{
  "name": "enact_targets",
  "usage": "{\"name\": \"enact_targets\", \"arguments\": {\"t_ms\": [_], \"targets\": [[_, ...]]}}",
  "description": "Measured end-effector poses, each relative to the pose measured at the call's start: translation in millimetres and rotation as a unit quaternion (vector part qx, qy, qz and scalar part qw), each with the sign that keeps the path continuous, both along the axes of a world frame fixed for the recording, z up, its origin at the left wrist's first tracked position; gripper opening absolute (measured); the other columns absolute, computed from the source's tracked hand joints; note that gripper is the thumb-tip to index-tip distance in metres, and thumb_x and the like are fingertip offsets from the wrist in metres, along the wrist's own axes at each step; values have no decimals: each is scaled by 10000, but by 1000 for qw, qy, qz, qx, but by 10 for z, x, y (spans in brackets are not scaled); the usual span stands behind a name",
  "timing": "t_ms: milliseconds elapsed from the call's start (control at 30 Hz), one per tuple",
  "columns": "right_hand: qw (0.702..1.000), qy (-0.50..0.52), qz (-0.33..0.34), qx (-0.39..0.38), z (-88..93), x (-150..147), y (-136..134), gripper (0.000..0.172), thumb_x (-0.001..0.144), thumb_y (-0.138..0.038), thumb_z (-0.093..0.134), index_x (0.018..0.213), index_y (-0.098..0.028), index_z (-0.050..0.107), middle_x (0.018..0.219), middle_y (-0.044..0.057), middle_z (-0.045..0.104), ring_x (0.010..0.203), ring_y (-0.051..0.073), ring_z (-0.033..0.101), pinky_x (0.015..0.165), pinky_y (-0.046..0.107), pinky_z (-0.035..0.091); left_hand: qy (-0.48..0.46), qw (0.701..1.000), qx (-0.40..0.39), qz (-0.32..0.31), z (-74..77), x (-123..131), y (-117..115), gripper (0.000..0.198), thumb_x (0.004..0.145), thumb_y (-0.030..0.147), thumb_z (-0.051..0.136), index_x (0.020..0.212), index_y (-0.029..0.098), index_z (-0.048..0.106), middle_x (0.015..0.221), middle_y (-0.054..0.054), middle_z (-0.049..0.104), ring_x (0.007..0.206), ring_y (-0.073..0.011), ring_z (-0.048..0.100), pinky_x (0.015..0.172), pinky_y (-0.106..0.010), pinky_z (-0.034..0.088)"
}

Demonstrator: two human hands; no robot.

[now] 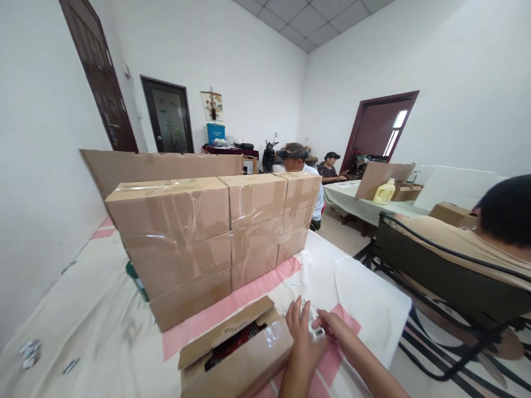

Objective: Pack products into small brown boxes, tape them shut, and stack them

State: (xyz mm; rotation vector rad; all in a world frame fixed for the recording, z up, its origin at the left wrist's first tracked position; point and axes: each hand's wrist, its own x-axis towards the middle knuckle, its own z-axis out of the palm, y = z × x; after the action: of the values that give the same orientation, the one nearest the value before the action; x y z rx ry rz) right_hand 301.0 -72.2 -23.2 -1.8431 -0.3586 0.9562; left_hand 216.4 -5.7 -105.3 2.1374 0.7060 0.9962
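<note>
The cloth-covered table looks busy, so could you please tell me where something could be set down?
Bare cloth shows on the left, between the small scraps and the taped boxes, and on the right, between the right hand and the cloth's edge. The middle is crowded: the open box and left hand sit close together.

No lettering is legible; marks on the blue box (215,133) and carton flap (226,330) blur.

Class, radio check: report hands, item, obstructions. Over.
Left hand and right hand together at small white item; grip unclear. Open carton close beside left hand. Taped carton stack beyond, apparently not obstructing.
</note>
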Motion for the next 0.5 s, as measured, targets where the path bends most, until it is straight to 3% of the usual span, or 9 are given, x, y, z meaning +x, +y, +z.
{"name": "enact_targets", "arguments": {"t_ms": [133,267,500], "targets": [[1000,-14,14,16,-5,16,-29,257,739,-343,554,554,-173,605,466,-33,427,459,114,369,525,260,290,43,999,10,-1,-21,9,-2,935,592,163,661,1510,136,482,1571,-128,471,1445,-359,409,1199,-483,346],[998,-41,11,42,4,4,-70,89,629,-240,557,563,-182,575,566,-17,524,583,136,478,610,260,368,80,996,46,10,-12,-21,-26,896,666,171,632,1538,134,428,1596,-141,431,1458,-345,395,1195,-499,337],[996,-84,0,21,12,-63,-125,71,626,-239,594,581,-186,577,569,-15,546,612,154,519,621,271,375,63,996,65,4,39,-87,-34,831,756,232,645,1541,123,395,1570,-159,456,1452,-328,397,1186,-491,343]]}}
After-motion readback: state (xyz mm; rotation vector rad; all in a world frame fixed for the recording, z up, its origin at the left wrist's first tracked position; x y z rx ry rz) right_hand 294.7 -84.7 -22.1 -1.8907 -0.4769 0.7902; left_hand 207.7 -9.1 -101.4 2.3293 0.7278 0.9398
